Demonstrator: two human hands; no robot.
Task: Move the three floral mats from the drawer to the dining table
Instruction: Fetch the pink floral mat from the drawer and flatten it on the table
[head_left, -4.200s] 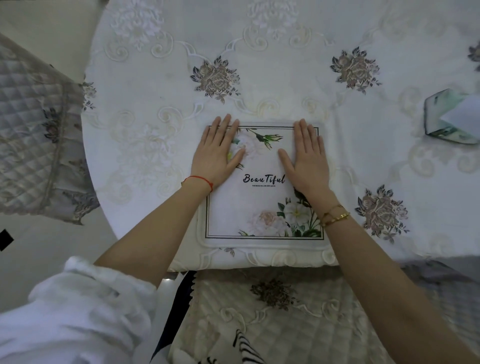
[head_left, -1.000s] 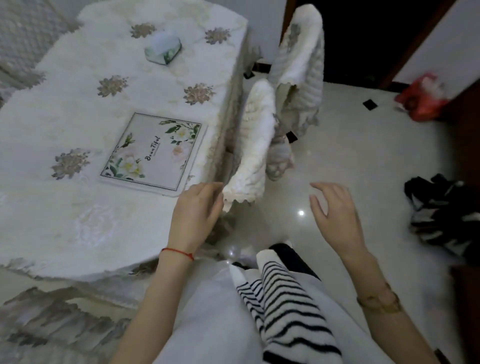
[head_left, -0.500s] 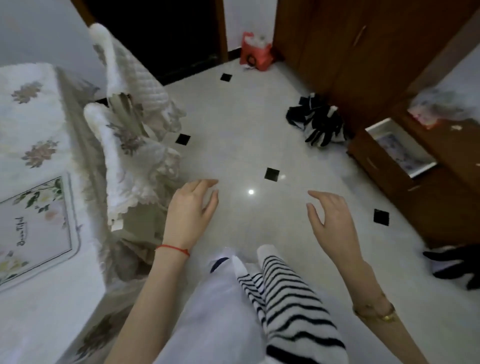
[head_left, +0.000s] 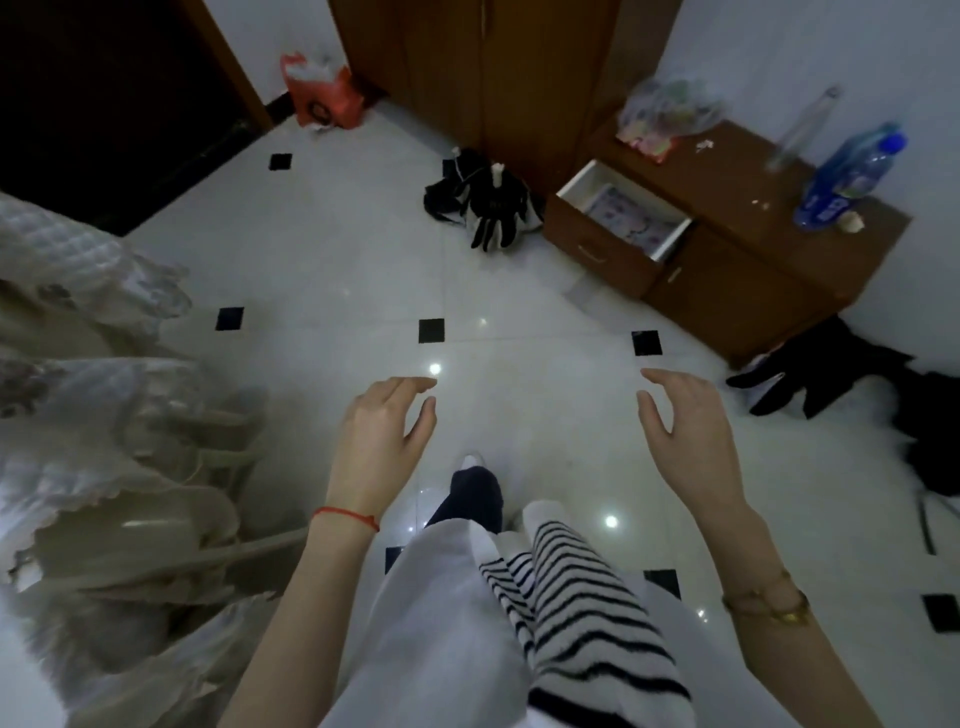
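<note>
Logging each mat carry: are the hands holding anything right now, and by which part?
Nothing is held. The left hand and right hand are both open and empty above the floor.

floor (head_left: 322, 260): glossy white tile, black insets, ahead of both hands | cabinet (head_left: 737, 249): brown wood, smooth, beyond right hand (head_left: 691, 431) | open drawer (head_left: 618, 218): wood front, white inside | chair covers (head_left: 104, 415): quilted cloth, left of left hand (head_left: 379, 441) | bottle (head_left: 847, 176): clear blue plastic
</note>
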